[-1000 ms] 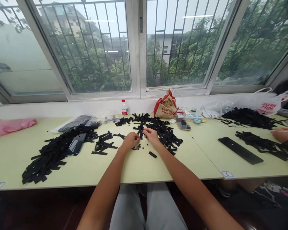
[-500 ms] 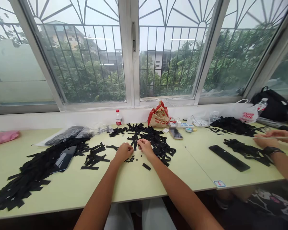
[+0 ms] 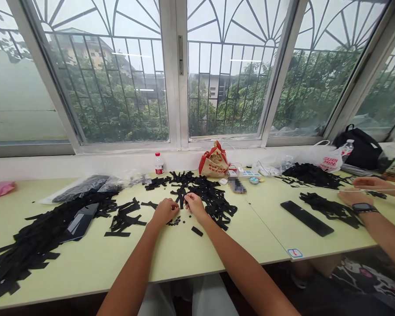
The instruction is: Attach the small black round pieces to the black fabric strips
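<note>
My left hand (image 3: 166, 211) is closed, its fingertips pinched over the pale table (image 3: 171, 259); what they hold is too small to make out. Close by on the right, my right hand (image 3: 194, 205) is closed too, its fingertips at a black strip in front of the central pile of black strips (image 3: 217, 197). Small black round pieces (image 3: 175, 221) lie just below the hands. One short black strip (image 3: 197, 231) rests by my right forearm. Left of my left hand is a smaller group of black strips (image 3: 125, 217).
A long black strip heap (image 3: 29, 241) with a dark tablet (image 3: 80, 223) covers the left side. Behind stand a bottle (image 3: 158, 163) and paper bag (image 3: 214, 161). At right are a black slab (image 3: 306, 218), more strips and another person's hands (image 3: 358, 197).
The view has shifted slightly, so the table items appear further left. My hands stay close together, with small finger movements. The other person's hands have moved a little.
</note>
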Available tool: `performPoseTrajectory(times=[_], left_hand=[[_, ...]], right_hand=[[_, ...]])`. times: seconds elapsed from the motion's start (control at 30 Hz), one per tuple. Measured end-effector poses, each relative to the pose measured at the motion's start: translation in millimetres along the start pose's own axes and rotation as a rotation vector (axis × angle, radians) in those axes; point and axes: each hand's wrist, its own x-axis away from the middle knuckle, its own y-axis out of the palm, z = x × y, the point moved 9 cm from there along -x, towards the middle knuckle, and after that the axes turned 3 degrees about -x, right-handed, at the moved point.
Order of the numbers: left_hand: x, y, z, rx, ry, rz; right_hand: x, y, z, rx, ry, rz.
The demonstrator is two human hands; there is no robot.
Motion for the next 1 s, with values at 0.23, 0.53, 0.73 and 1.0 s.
performPoseTrajectory(times=[0.23, 0.53, 0.73, 1.0], left_hand=[[2, 1.3, 6, 0.001, 0.115, 0.042], [-3, -21.8, -4, 0.500, -0.090, 0.276], [-6, -16.4, -18, 0.817, -0.261, 0.274], [-6, -4.9, -13, 0.961, -0.294, 0.159]], right_hand=[[-2, 0, -1, 0.044, -0.079, -0.036], [-6, 2, 4, -0.225, 0.028, -0.101], [-4, 5, 0, -0.232, 0.007, -0.116], [-3, 4, -3, -0.218, -0.031, -0.122]])
